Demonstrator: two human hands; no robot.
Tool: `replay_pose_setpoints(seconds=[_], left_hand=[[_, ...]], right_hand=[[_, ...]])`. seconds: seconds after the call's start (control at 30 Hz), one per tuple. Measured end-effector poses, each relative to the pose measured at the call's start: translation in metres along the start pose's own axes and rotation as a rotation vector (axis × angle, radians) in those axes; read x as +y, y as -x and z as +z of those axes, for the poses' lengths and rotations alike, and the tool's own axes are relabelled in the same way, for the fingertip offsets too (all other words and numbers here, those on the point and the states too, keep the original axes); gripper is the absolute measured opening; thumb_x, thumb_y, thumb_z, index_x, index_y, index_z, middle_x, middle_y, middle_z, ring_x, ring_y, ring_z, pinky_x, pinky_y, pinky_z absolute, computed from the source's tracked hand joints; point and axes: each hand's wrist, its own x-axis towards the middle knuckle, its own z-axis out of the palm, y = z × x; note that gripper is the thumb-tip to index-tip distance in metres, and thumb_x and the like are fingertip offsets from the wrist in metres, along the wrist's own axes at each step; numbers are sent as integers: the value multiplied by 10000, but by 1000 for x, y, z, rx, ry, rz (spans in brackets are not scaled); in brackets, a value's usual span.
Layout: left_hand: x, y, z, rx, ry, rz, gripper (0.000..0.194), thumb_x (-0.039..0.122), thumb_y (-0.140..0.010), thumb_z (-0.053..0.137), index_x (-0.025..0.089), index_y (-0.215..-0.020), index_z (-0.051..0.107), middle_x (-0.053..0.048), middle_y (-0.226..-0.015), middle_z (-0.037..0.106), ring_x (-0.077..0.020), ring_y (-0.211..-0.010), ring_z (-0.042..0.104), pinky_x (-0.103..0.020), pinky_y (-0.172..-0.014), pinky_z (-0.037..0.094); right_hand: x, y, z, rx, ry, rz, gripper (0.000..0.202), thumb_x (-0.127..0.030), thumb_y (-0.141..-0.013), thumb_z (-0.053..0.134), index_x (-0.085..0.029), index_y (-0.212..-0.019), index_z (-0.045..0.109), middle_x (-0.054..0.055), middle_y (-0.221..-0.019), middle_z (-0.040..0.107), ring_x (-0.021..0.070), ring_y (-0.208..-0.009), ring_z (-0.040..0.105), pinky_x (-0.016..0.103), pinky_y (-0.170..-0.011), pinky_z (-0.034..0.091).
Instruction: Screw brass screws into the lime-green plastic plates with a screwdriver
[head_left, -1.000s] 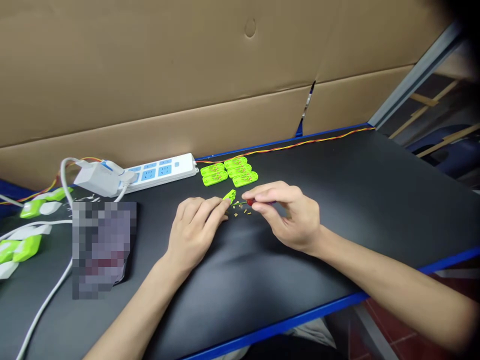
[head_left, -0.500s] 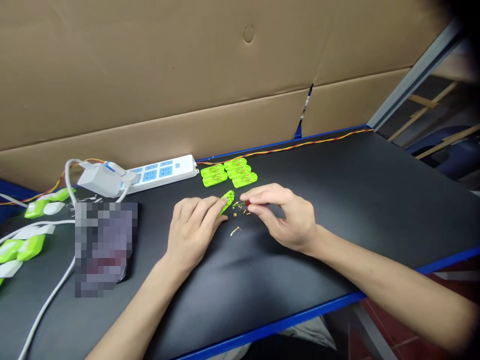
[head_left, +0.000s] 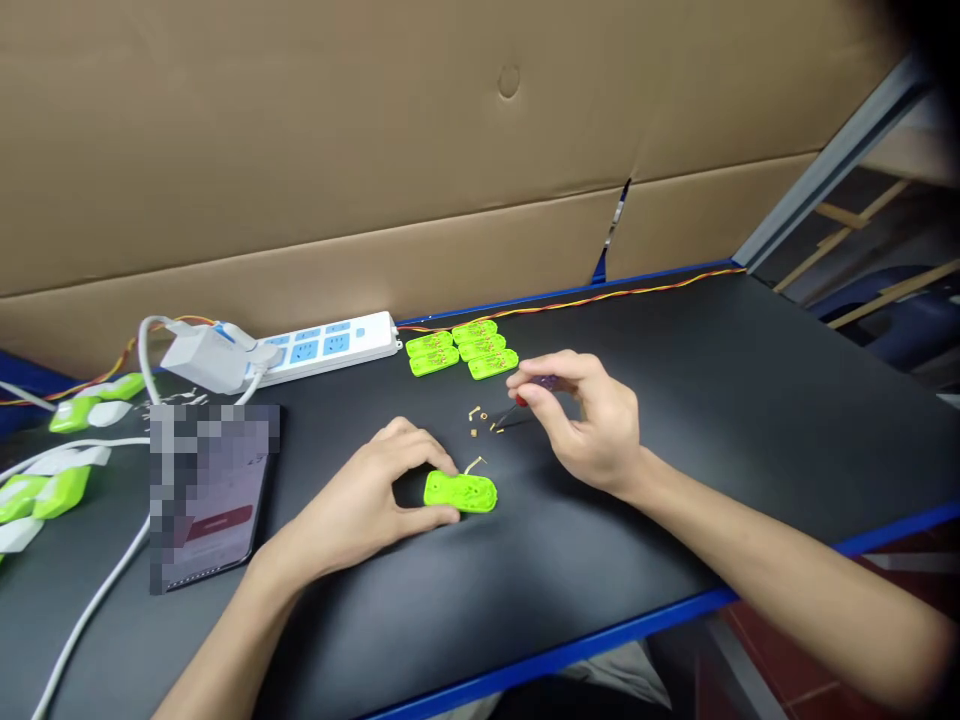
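Observation:
My left hand (head_left: 382, 490) grips a bright green plastic casing (head_left: 461, 492) between thumb and fingers, flat on the black table with its hollow side up. In my right hand (head_left: 581, 415) is a thin screwdriver (head_left: 522, 401) with a red collar, its shaft slanting down to the left. The tip is near small brass-coloured parts (head_left: 474, 433) scattered on the table. A bent metal strip (head_left: 475, 465) lies just behind the casing. Farther back several green casings (head_left: 484, 345) with small parts inside lie side by side.
A white power strip (head_left: 322, 348) with a plugged-in adapter (head_left: 206, 358) stands at the back left. A phone (head_left: 225, 500), partly pixelated, lies in front of it. White cables and green-and-white pieces (head_left: 64, 490) are at far left. A cardboard wall (head_left: 375, 130) rises behind.
My left hand has brought the green casing towards the table's front and laid it flat. My right hand and screwdriver have shifted slightly right, away from it.

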Motion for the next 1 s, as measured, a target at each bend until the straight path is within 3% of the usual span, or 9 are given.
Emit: replay_pose_setpoints(seconds=[0.1,0.47,0.73,1.0], left_hand=[[-2,0,6,21,-69,18,240,407,-801,707,234,-955,643,-13,-990,673,-207,-975,538,-330,-851,474],[-11,-23,35,290,-220,119,268,409,-858,660,215,-1042,673,-56,-1012,674,-214,-931,535,-379,-849,460],[-12,-10,14,407,-234,145,225,407,-862,657,203,-956,660,-40,-942,681,-201,-915,551,-339,-843,464],[-36,-2,0,469,-407,1,255,449,-873,613,206,-942,646,-52,-933,676,-231,-888,534,-366,-824,448]], right_hand=[[2,1,1,-1,-2,27,237,-116,-876,604,-221,-1088,577,9,-889,703,108,-745,706,249,-698,610],[7,-2,1,35,51,62,195,-167,-891,599,-221,-1077,578,21,-932,717,113,-725,707,268,-695,616],[14,-4,-1,65,101,88,213,-186,-890,607,-217,-1099,579,15,-908,709,114,-734,706,256,-702,605],[16,-5,-1,38,175,24,228,-203,-894,601,-243,-1117,576,7,-902,713,119,-740,698,242,-651,600]])
